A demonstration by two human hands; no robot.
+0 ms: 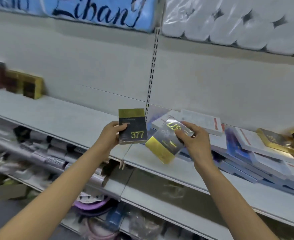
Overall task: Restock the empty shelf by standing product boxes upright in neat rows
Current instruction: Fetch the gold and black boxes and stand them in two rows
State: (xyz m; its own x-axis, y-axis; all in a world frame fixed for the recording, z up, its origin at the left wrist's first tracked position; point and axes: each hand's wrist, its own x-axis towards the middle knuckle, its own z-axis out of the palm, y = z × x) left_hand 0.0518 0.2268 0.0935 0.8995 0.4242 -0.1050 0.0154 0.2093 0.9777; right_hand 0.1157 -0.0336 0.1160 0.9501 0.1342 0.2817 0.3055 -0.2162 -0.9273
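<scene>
1. While both arms reach forward over the front edge of the shelf point(59, 111), each hand grips one product box above it.
2. The left hand point(110, 135) holds a dark box marked 377 point(133, 127) upright, gold band on top. Its fingers point(122, 127) are curled round the box's left edge, thumb pressed on the front face, closed firmly on the box.
3. The right hand point(197, 140) holds a second dark-and-gold box point(167, 142), tilted with its gold end pointing down toward the shelf's front edge. The fingers point(180, 136) pinch its upper right part, thumb on the glossy front, the others behind it where I cannot see how they lie.
4. The two boxes are near each other, not touching, just right of the slotted upright point(152, 70) on the back wall.
5. Toward the shelf's right end, a loose heap of flat boxes point(257, 153) lies on its sides, white, blue and gold ones overlapping.
6. Near the left end, against the back edge, a short row of standing boxes point(24, 84) is blurred.
7. Above, packs of tissue rolls point(238, 26) sit on the upper shelf.
</scene>
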